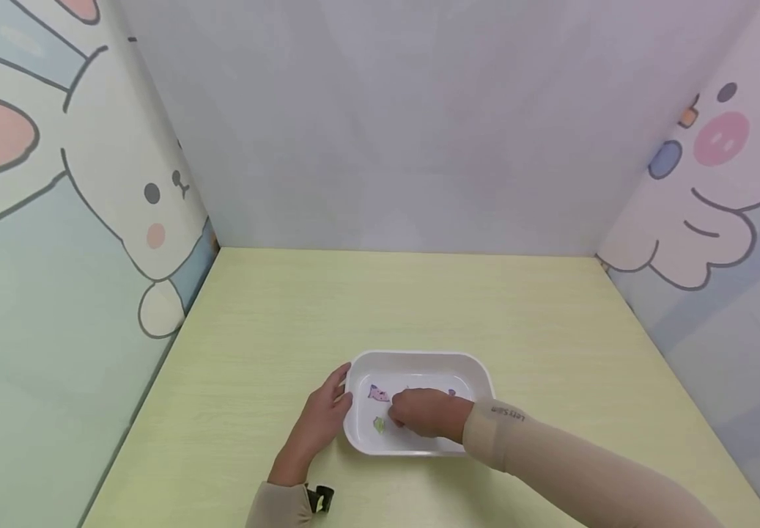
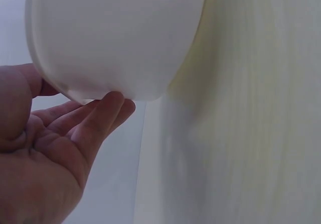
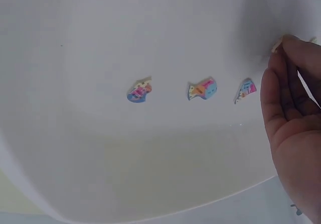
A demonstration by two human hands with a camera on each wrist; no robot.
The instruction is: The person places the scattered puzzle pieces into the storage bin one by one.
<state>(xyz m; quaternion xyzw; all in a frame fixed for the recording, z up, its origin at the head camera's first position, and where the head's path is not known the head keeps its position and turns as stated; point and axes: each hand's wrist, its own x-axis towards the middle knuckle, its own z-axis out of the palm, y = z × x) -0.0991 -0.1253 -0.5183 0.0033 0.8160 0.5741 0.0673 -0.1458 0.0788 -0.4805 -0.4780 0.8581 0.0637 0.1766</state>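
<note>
A white rectangular tray [image 1: 419, 359] with rounded corners stands on the table. My left hand [image 1: 320, 418] holds its left end, the thumb at the rim and the fingers against the outer wall [image 2: 120, 43]. Inside the tray, my right hand [image 1: 426, 412] pinches a small, thin, tan-edged piece [image 3: 277, 44] between thumb and fingertips; its face is hidden. Small colourful printed pieces with irregular outlines, like puzzle pieces, lie on the tray floor: a pink one [image 1: 378, 394], a green one [image 1: 379, 424], and others [image 3: 202, 88] under the right wrist.
The pale yellow table [image 1: 274, 315] reaches back to a plain grey wall [image 1: 380, 132]. Side panels carry cartoon drawings, a rabbit [image 1: 122, 169] on the left and a pink-nosed figure [image 1: 703, 183] on the right. A black strap [image 1: 320, 499] shows at the left wrist.
</note>
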